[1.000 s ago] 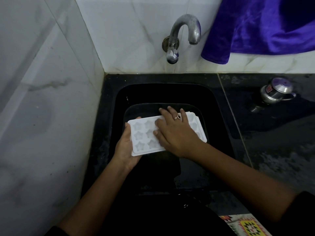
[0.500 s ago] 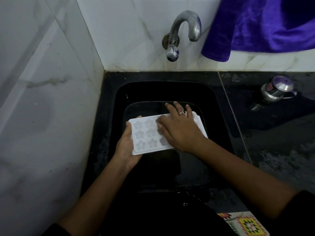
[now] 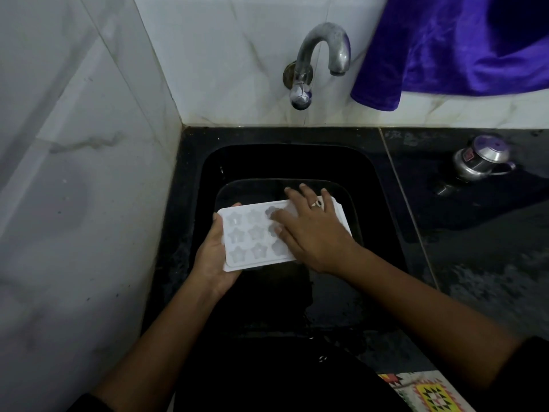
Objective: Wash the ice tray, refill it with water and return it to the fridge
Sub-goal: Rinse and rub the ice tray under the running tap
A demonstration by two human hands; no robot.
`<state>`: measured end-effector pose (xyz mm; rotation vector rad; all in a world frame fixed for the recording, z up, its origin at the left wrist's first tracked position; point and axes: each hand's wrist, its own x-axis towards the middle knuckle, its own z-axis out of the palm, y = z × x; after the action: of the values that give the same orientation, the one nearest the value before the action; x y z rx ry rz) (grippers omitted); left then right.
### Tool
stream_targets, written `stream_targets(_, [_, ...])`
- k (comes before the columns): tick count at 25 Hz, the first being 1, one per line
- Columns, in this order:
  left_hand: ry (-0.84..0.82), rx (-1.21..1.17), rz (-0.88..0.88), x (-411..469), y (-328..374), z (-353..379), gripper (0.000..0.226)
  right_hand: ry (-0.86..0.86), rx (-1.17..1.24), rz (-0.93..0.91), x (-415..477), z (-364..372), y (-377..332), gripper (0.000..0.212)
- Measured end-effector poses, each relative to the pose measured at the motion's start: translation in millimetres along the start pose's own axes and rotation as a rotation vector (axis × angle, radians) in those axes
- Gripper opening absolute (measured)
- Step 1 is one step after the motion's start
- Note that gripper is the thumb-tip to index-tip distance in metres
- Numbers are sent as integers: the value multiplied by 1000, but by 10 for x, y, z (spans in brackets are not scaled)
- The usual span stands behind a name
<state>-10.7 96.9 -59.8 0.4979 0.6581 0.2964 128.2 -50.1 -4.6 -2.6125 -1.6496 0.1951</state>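
A white ice tray (image 3: 248,237) with star-shaped moulds is held level over the black sink (image 3: 383,185). My left hand (image 3: 212,257) grips its left end from beneath, thumb on the rim. My right hand (image 3: 312,230), with a ring on one finger, lies flat on the tray's right half with fingers spread and covers those moulds. The metal tap (image 3: 319,59) on the back wall is above the sink, and no water shows at its spout.
White marble tiles close off the left side and the back. A purple cloth (image 3: 457,46) hangs at the upper right. A small steel pot with a lid (image 3: 481,159) stands on the dark wet counter to the right. A patterned mat (image 3: 427,392) lies at the lower right.
My right hand has slid across the tray toward its right end, uncovering more star moulds on the left. My left hand keeps its hold.
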Motion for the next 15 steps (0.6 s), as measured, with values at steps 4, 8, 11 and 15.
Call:
stream_targets(4, [-14, 4, -18, -10, -87, 28, 50, 0, 0, 27, 51, -22, -102, 52])
stream_targets(8, [-5, 3, 20, -6, 26, -29, 51, -6, 50, 1, -36, -95, 23, 52])
stream_targets(11, [-9, -1, 24, -13, 11, 27, 50, 62, 120, 19, 4, -138, -84, 54])
stream_targets(15, [-11, -8, -44, -51, -64, 127, 57, 9, 56, -45, 45, -59, -227, 49])
